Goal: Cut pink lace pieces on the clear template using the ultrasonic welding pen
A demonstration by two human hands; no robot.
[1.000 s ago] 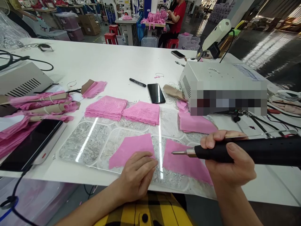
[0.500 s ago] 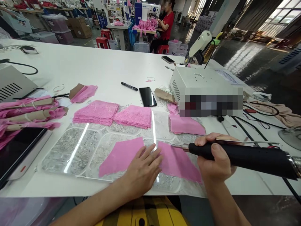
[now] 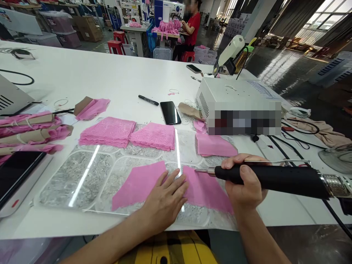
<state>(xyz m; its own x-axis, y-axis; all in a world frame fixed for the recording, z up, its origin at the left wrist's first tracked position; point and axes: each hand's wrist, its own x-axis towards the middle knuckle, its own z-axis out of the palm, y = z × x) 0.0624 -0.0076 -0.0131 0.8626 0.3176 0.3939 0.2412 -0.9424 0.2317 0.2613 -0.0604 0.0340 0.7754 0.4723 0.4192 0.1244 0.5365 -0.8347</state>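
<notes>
Two hands are working on the clear mat [image 3: 82, 183]: the left hand [image 3: 165, 200], now flat and spread, is pressing the two pink cloth pieces [image 3: 137, 183] together, having slid rightward. The right hand [image 3: 244, 183] is gripping the black heat tool [image 3: 275, 178], its tip nearing the seam.

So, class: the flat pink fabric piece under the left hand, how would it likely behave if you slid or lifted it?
The pink fabric piece looks thin and lies dead flat, so it would probably droop when lifted. It rests on a glossy clear sheet, so it may slide easily; the left hand pressing on it fits that. It probably weighs very little.
</notes>
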